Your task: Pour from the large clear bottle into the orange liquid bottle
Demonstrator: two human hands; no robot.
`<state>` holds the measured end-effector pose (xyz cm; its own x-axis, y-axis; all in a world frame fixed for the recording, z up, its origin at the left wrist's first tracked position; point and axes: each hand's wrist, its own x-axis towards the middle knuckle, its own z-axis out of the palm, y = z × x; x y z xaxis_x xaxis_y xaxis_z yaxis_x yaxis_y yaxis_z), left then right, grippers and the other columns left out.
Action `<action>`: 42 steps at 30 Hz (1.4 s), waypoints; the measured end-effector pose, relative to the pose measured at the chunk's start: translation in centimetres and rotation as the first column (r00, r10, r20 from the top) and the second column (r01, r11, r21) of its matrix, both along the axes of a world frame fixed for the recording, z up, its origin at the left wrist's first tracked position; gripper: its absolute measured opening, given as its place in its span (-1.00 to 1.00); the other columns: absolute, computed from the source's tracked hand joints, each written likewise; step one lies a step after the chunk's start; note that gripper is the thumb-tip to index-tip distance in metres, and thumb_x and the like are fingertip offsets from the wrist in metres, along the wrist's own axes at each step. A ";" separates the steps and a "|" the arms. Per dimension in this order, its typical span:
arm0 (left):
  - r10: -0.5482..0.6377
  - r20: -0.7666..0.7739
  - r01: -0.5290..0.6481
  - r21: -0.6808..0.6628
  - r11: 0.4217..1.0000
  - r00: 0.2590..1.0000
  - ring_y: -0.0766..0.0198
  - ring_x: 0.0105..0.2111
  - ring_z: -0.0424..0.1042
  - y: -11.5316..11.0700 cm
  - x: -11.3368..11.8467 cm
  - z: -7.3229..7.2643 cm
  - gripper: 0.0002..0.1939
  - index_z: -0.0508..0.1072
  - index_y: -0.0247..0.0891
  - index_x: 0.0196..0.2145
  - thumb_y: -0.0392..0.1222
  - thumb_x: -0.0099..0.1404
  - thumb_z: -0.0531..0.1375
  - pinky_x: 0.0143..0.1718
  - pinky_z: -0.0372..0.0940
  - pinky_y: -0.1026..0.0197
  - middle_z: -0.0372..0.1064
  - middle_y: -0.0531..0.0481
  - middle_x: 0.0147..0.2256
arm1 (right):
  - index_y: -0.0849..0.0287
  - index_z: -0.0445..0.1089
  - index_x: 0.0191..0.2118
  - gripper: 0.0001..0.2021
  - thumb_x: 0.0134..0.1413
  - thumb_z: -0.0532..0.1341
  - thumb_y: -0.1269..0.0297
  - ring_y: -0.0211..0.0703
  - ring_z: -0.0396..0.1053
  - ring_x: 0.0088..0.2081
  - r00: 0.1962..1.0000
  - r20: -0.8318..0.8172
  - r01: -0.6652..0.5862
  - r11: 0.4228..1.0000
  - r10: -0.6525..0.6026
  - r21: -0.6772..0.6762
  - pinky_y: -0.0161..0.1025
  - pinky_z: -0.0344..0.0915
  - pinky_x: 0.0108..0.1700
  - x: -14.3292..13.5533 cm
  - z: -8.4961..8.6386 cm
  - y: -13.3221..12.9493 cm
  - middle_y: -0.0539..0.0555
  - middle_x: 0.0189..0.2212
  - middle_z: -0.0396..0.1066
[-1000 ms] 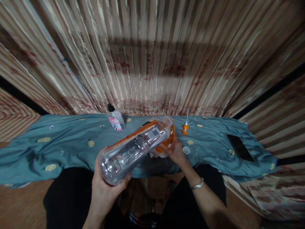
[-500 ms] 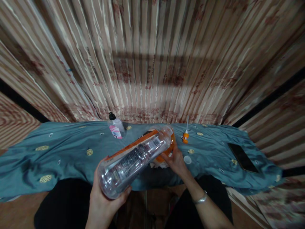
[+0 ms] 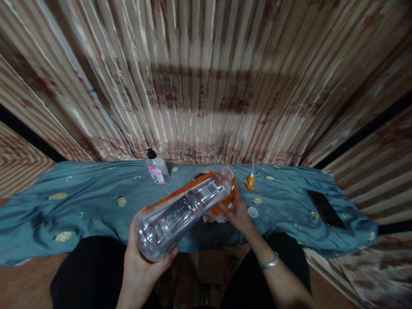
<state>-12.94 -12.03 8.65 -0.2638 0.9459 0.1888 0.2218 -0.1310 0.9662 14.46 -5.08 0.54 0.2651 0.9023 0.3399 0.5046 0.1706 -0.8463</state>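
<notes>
My left hand (image 3: pixel 144 262) is wrapped round the base of a large clear bottle (image 3: pixel 180 214) with an orange label. The bottle is tilted, its neck up at the right, over an orange container (image 3: pixel 232 193). My right hand (image 3: pixel 236 212) holds the orange container beneath the bottle's neck; the bottle hides much of it. An orange and white pump (image 3: pixel 250 182) with a clear tube lies to the right of it. Close to my right hand is a small translucent round cap (image 3: pixel 252 212).
A clear bottle with a black pump and pink label (image 3: pixel 156 169) stands back left on the teal patterned cloth (image 3: pixel 96 193). A dark phone (image 3: pixel 326 209) lies at the right. Striped curtains (image 3: pixel 206 86) hang behind and at both sides.
The view has shifted slightly. Both hands keep their holds, and the large bottle stays tilted over the orange container with almost no change.
</notes>
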 end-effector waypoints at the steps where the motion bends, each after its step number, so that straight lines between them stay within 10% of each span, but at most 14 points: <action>1: -0.004 0.003 0.004 -0.001 1.000 1.000 -0.11 0.10 0.57 0.0 0.0 0.0 0.02 0.34 -0.25 0.30 0.14 -0.05 0.54 0.16 0.46 -0.07 0.51 -0.24 0.14 | 0.15 0.30 0.31 -0.23 0.08 0.40 -0.14 0.27 0.64 0.06 1.000 0.008 0.004 1.000 -0.004 0.004 0.17 0.58 0.09 0.0 0.0 0.0 0.28 0.07 0.63; 42: -0.067 -0.070 0.067 -0.004 0.998 0.995 -0.18 0.12 0.56 1.4 -1.8 -0.3 0.01 0.38 -0.28 0.23 0.06 -0.14 0.59 0.18 0.47 -0.13 0.52 -0.26 0.12 | 0.16 0.26 0.37 -0.14 0.03 0.46 -0.10 0.30 0.61 0.10 1.000 0.031 0.001 0.999 0.000 -0.042 0.19 0.55 0.12 0.4 0.4 0.0 0.29 0.11 0.60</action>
